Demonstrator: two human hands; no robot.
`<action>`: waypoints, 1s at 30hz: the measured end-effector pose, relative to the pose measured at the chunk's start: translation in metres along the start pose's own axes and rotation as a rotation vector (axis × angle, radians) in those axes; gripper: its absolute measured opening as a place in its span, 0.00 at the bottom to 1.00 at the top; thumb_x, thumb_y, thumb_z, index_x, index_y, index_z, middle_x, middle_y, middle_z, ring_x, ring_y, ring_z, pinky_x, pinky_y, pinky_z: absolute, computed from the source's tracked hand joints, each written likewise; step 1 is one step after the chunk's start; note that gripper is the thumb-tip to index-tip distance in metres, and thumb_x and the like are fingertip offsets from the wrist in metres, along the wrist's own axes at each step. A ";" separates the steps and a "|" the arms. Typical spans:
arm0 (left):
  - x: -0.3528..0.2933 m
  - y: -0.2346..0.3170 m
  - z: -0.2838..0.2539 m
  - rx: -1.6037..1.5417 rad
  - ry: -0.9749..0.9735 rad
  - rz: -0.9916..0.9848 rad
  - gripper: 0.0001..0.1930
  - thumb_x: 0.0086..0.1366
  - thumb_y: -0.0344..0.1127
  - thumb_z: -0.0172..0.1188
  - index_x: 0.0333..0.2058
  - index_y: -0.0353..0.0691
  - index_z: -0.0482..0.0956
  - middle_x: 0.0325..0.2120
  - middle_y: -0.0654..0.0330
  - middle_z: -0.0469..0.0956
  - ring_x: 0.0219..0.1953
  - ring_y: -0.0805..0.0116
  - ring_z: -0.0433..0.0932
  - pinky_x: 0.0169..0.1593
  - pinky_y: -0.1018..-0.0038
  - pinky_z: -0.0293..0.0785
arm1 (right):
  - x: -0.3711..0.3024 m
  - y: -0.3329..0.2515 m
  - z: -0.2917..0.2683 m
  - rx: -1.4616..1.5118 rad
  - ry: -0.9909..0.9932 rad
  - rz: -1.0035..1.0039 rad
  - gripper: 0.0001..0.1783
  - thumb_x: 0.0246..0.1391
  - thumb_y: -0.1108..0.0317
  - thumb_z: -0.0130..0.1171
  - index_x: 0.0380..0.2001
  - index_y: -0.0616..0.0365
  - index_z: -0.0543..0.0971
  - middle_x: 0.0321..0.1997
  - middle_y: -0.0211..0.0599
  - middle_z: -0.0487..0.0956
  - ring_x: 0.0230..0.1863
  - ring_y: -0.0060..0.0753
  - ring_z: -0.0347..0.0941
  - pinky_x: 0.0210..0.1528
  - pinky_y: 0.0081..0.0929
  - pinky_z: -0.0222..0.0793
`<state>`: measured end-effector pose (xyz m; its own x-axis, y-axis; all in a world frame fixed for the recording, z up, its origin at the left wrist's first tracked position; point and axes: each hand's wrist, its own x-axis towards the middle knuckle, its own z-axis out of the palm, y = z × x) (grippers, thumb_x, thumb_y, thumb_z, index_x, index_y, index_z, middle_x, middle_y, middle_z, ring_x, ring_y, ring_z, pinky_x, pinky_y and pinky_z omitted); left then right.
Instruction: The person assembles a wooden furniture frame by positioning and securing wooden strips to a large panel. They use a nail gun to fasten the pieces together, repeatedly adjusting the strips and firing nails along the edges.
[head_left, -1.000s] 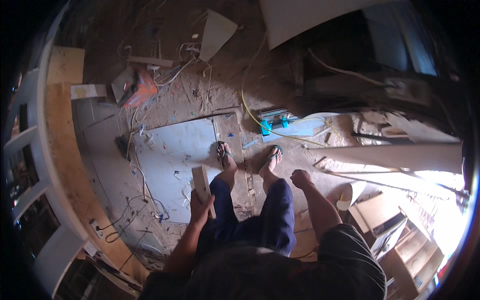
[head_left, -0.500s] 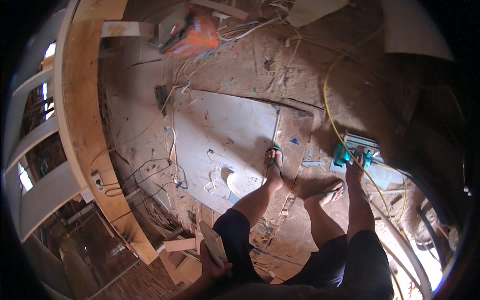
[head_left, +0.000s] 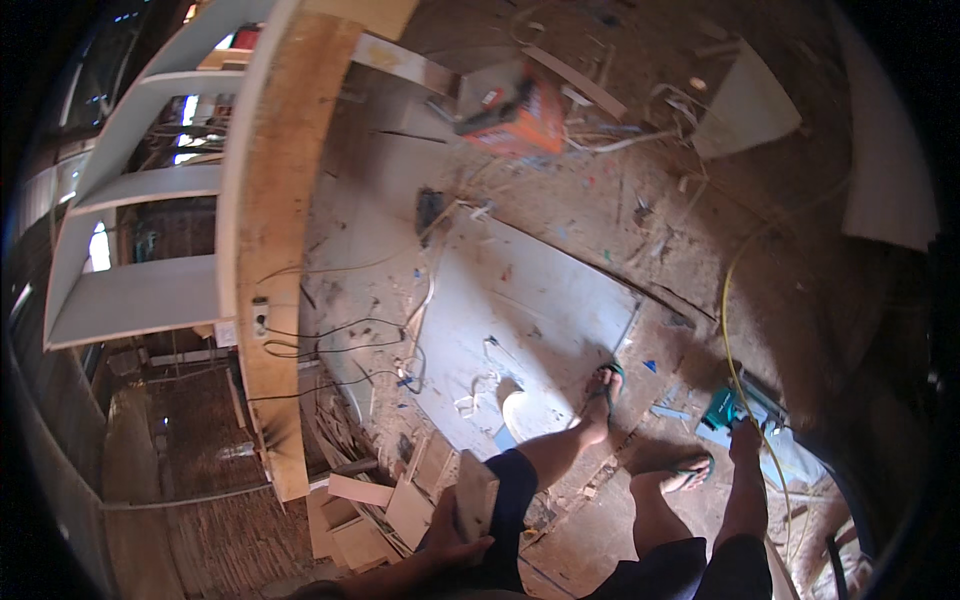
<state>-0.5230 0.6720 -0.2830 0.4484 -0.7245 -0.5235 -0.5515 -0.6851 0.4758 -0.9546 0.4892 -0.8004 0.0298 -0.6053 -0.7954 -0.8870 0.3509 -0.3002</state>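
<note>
My left hand (head_left: 456, 538) is closed around a short wooden board (head_left: 477, 497), held upright by my left thigh. On the right, my right arm reaches down to a teal power tool (head_left: 719, 409) with a flat metal base, low over the floor. My right hand (head_left: 744, 434) is wrapped round its handle; the exact kind of tool is too small to make out. Pale blue-grey sheet (head_left: 790, 458) lies by the tool, and a yellow cord (head_left: 728, 300) loops past it.
A large white panel (head_left: 540, 310) lies on the littered floor. Wood offcuts (head_left: 355, 520) are heaped at lower left. A long wooden beam (head_left: 280, 200) carries a socket (head_left: 260, 315) with dark cables. An orange box (head_left: 515, 115) and white shelving (head_left: 140, 290) stand farther off.
The view has turned left, so the panel, box and beam sit farther right in the picture. Both hands keep their holds on the board and the tool.
</note>
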 end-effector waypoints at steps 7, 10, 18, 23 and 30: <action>-0.003 0.020 0.009 -0.106 0.033 -0.001 0.42 0.49 0.50 0.77 0.56 0.34 0.66 0.45 0.47 0.75 0.48 0.54 0.76 0.52 0.60 0.73 | -0.069 -0.062 -0.015 -0.087 0.157 -0.548 0.12 0.39 0.62 0.68 0.28 0.54 0.80 0.30 0.48 0.82 0.35 0.56 0.80 0.37 0.45 0.75; -0.007 0.021 0.011 -0.168 0.079 -0.069 0.40 0.51 0.51 0.77 0.54 0.32 0.69 0.43 0.47 0.76 0.46 0.55 0.77 0.50 0.62 0.74 | -0.131 -0.141 -0.082 0.162 -0.193 -0.693 0.17 0.32 0.64 0.69 0.23 0.54 0.71 0.20 0.30 0.71 0.24 0.25 0.68 0.28 0.31 0.67; -0.021 0.019 -0.024 -0.665 0.364 -0.265 0.34 0.53 0.51 0.76 0.48 0.32 0.71 0.39 0.53 0.77 0.41 0.64 0.78 0.44 0.67 0.76 | -0.320 -0.339 -0.264 0.743 -0.656 -0.672 0.15 0.46 0.79 0.68 0.31 0.56 0.71 0.35 0.37 0.78 0.32 0.26 0.76 0.36 0.27 0.75; -0.003 0.039 -0.105 -0.749 0.538 -0.299 0.38 0.50 0.52 0.78 0.49 0.31 0.70 0.39 0.49 0.78 0.41 0.61 0.80 0.44 0.65 0.78 | -0.440 -0.450 -0.391 0.827 -0.587 -0.807 0.15 0.48 0.85 0.63 0.34 0.58 0.70 0.45 0.48 0.79 0.36 0.35 0.81 0.39 0.32 0.79; 0.067 -0.018 -0.194 -0.721 0.691 -0.436 0.42 0.44 0.55 0.80 0.47 0.29 0.69 0.41 0.45 0.79 0.42 0.54 0.81 0.45 0.61 0.78 | -0.502 -0.542 -0.465 0.666 -0.068 -0.870 0.18 0.49 0.83 0.61 0.46 0.62 0.82 0.39 0.36 0.81 0.34 0.25 0.77 0.38 0.26 0.76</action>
<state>-0.3467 0.6209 -0.1895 0.9283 -0.1395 -0.3446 0.1924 -0.6129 0.7664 -0.7029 0.2708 0.0062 0.5681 -0.7996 -0.1947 -0.1243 0.1504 -0.9808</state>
